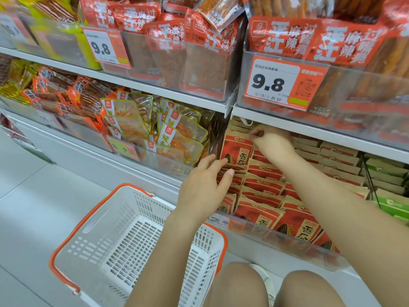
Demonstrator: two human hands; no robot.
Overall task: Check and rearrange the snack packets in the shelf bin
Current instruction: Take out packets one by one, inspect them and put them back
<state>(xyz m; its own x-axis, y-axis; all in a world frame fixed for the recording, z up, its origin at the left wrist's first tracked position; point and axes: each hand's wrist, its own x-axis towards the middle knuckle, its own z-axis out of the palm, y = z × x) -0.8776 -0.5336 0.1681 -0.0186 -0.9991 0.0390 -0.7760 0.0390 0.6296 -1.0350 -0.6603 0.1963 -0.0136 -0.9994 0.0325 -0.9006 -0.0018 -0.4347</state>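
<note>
White shop shelving (pixel 155 89) fills the view, each level fronted by clear plastic bins. On the low shelf, the shelf bin (pixel 287 238) with a clear front wall holds rows of red and kraft-brown snack packets (pixel 263 187) standing on edge, front to back. The left hand (pixel 203 185) reaches in at the bin's left end, fingers (pixel 218 163) relaxed and spread, touching the packet tops with nothing gripped. The right hand (pixel 271 140) is further back under the upper shelf, its fingers curled and pinching the top edge of one raised packet (pixel 238 149) that stands above the rest. To the left, a neighbouring bin (pixel 159 160) holds clear pouches (pixel 177 134) with yellow edging. Upper bins carry orange-red bags (pixel 298 41) behind price tags (pixel 275 83) reading 9.8. On the pale floor below sits a white basket (pixel 132 240) with orange handles.
</note>
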